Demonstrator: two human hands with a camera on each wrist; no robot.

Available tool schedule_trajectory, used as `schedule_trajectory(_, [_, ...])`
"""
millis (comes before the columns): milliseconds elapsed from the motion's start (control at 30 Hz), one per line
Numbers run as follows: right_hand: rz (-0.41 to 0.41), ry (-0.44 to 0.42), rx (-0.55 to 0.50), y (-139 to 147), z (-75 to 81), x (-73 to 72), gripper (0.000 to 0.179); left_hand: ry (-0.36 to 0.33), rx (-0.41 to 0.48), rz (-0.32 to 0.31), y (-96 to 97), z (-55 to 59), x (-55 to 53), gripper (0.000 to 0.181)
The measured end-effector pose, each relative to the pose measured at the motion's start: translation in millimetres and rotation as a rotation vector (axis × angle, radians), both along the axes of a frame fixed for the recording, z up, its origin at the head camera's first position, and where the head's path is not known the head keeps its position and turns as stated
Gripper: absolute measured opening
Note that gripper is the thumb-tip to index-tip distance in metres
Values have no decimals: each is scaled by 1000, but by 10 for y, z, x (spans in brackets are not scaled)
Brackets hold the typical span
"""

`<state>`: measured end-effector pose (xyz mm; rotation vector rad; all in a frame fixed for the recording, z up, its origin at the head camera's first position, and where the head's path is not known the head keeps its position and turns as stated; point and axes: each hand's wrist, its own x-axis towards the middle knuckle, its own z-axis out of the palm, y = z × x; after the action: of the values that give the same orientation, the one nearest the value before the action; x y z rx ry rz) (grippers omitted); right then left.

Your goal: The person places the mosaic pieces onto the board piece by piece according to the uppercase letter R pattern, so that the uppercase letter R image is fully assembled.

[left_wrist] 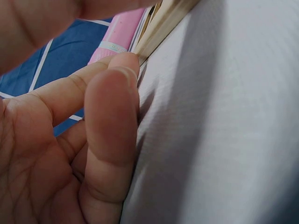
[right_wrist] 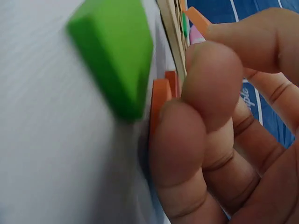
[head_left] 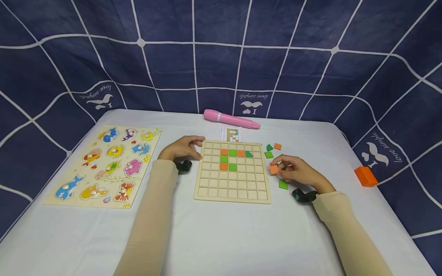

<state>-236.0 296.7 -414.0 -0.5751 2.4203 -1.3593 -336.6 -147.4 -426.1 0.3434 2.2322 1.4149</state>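
A square wooden grid board [head_left: 233, 184] lies mid-table, with several orange and green tiles [head_left: 233, 167] in its upper cells. At its upper left edge is my left hand [head_left: 183, 148]. In the left wrist view, relaxed fingers reach the board's side [left_wrist: 161, 32] and hold nothing. Right of the board, my right hand [head_left: 293, 170] pinches an orange square tile [head_left: 274, 169] by its edge. That tile [right_wrist: 198, 20] shows at the fingertips in the right wrist view. Below the fingers lie a green tile [right_wrist: 117, 56] and an orange piece [right_wrist: 160, 100], partly hidden by them.
Loose tiles [head_left: 269, 155] lie beside the board's right edge. Behind the board are a small pattern card [head_left: 232, 134] and a pink pen-like tube [head_left: 233, 119]. A sea-animal puzzle board [head_left: 114, 153] lies at left. An orange block [head_left: 366, 176] sits at far right.
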Motion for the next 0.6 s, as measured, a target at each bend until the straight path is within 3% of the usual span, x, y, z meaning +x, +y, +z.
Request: schedule_trajectory(600, [-32,-8,50,-400,70,-214,33,-16,5,16,-2,-9,-19,90])
